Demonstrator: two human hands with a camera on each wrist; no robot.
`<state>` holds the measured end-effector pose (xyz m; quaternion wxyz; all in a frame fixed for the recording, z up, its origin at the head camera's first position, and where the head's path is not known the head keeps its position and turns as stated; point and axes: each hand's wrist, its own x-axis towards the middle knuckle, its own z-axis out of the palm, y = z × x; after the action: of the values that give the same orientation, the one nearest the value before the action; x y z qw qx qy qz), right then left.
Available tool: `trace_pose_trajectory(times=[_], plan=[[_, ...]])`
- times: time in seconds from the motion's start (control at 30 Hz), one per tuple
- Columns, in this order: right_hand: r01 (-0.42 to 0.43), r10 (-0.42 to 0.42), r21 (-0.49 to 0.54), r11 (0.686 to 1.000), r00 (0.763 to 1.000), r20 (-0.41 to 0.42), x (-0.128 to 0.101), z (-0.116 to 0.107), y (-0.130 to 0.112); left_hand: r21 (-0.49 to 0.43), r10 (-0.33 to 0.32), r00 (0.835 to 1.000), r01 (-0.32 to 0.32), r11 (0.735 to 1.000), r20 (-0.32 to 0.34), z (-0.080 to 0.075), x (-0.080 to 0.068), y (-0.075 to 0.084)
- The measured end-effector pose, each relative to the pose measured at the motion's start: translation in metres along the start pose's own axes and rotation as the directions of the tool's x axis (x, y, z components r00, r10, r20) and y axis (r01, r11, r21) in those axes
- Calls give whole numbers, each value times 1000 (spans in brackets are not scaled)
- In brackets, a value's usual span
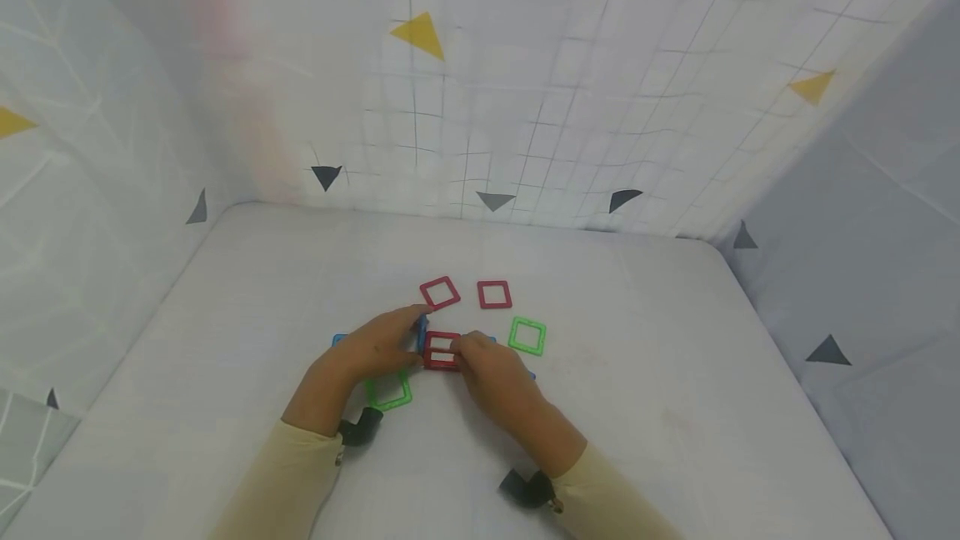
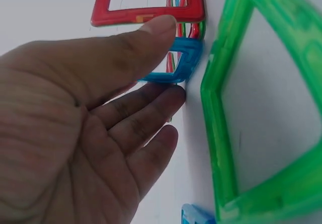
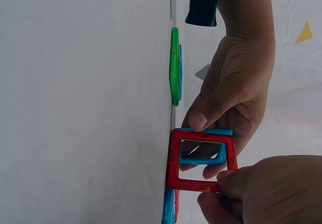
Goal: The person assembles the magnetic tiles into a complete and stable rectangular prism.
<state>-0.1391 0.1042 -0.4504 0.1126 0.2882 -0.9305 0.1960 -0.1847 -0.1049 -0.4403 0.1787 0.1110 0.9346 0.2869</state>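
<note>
An upright red square tile (image 1: 441, 350) stands at the middle of the white table (image 1: 675, 407), with an upright blue square tile (image 1: 422, 332) against its left side. My left hand (image 1: 408, 340) pinches the blue tile (image 2: 187, 58), thumb on its upper edge and fingers behind it. My right hand (image 1: 467, 350) pinches the red tile (image 3: 201, 184) at its right edge. In the left wrist view the red tile (image 2: 151, 10) stands just past the thumb. A green tile (image 1: 390, 394) lies flat under my left wrist.
Two red tiles (image 1: 440, 292) (image 1: 494, 294) and a green tile (image 1: 527, 336) lie flat beyond the hands. Blue tiles (image 1: 339, 340) (image 1: 529, 373) peek out beside each hand. Patterned cloth walls (image 1: 525, 107) close the table in at the back and sides.
</note>
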Motion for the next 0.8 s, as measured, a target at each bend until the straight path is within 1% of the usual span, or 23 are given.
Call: trace_pose_trajectory(times=[0.13, 0.37, 0.63, 0.7, 0.8], plan=[[-1, 1, 19, 1000, 1000, -17, -1, 2, 2, -5, -15, 1000, 15, 1000, -3, 1, 2, -1], [10, -9, 26, 1000, 999, -43, 0, 4, 3, -17, -11, 1000, 11, 1000, -12, -1, 2, -2], [-34, 35, 39, 999, 999, -29, 1, 5, 4, -29, -16, 1000, 16, 999, -3, -1, 2, -3], [-34, 35, 26, 999, 998, -45, 1, 6, 4, -27, -17, 1000, 17, 1000, -4, -1, 2, -3], [-3, 2, -8, 1000, 994, -109, 2, 5, 3, -21, -19, 1000, 19, 1000, -5, 0, 3, -3]])
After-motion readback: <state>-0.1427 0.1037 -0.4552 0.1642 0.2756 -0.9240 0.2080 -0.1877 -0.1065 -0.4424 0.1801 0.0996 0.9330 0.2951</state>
